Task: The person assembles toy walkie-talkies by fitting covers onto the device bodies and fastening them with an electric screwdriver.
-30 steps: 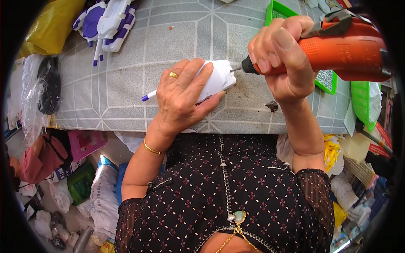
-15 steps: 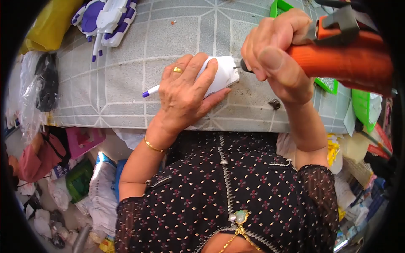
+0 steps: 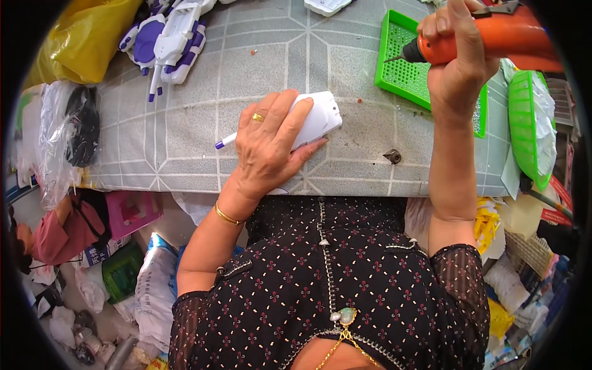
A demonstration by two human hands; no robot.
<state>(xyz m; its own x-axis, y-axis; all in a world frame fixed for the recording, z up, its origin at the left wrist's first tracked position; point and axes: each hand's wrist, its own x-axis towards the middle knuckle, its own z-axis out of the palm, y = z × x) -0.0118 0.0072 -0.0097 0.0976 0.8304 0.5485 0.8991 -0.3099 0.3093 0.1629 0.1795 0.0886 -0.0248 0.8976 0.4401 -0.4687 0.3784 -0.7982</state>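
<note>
White casing (image 3: pixel 319 117), one, is clasped by left hand (image 3: pixel 268 139), one orange tool (image 3: pixel 513 38) by right hand (image 3: pixel 462 71).

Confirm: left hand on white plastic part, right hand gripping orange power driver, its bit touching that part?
No: the head view shows the bit clear of the white plastic part, over the green tray. Left hand and right hand: as stated.

bright, soft light; the table (image 3: pixel 351 172) looks bowed; corners fade black.

I watch through one wide fisheye worn on the head, looking down from close above the grey tabletop (image 3: pixel 246 77).
</note>
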